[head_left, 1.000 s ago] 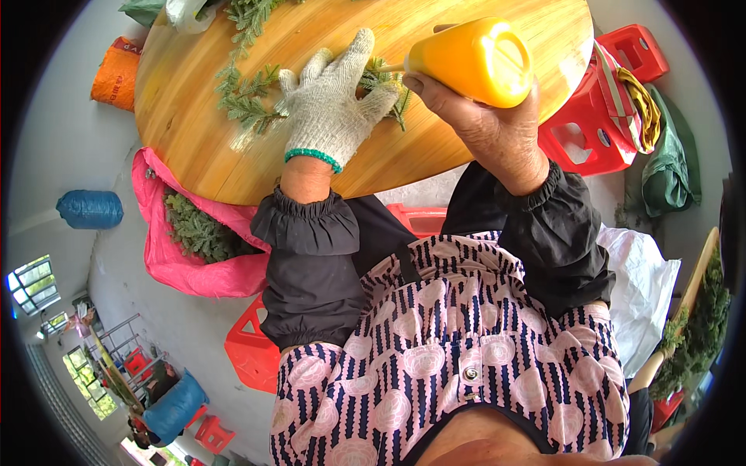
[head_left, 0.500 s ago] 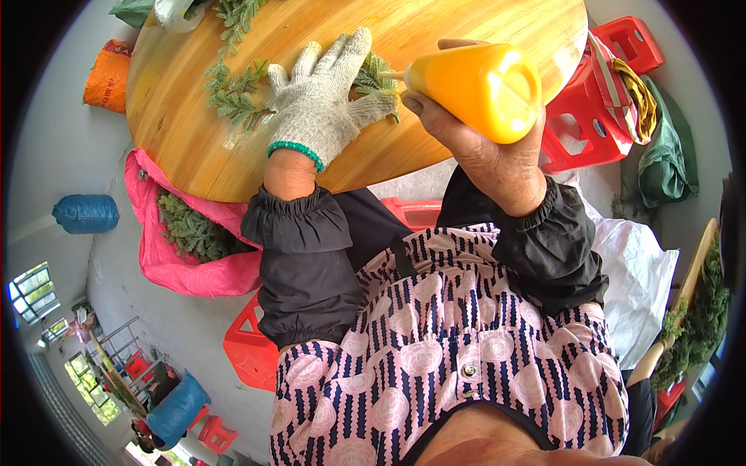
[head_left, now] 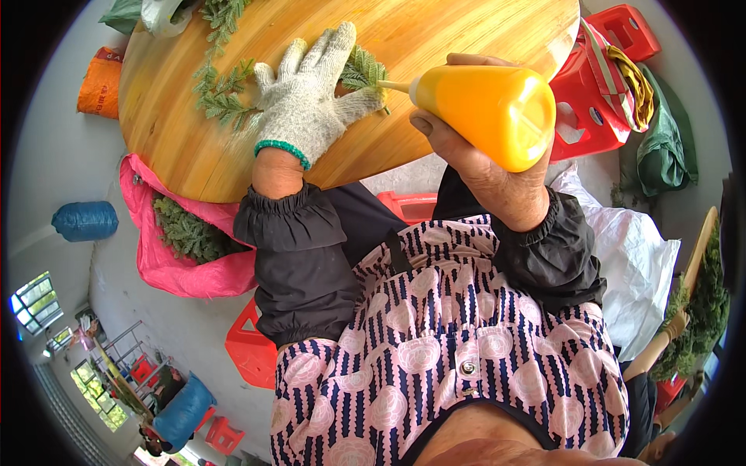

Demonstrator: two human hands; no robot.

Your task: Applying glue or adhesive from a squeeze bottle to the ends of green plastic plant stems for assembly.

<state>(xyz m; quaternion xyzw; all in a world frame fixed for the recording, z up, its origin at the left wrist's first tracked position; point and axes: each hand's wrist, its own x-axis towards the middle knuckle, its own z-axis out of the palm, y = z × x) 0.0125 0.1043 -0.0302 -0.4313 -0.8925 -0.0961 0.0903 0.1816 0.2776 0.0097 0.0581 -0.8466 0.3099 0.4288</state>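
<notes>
My left hand [head_left: 307, 101], in a knitted white glove with a green cuff, lies flat with spread fingers on a round wooden table [head_left: 388, 140]. Under it lie green leafy sprigs [head_left: 221, 97], and one sprig [head_left: 361, 71] shows between its thumb and fingers. My bare right hand [head_left: 482, 167] grips an orange squeeze bottle [head_left: 489, 109], tipped on its side. The bottle's thin nozzle points left at the sprig by my left thumb.
A pink sack [head_left: 183, 260] full of green sprigs sits on the floor left of the table. Red plastic stools [head_left: 587, 109] stand at right, one bearing a green cloth [head_left: 664, 140]. A blue sack [head_left: 85, 220] and an orange bag [head_left: 99, 81] lie at left.
My right hand has brought the orange bottle nearer the camera and tilted it flatter, nozzle toward the sprig. My left hand stays pressed on the greens.
</notes>
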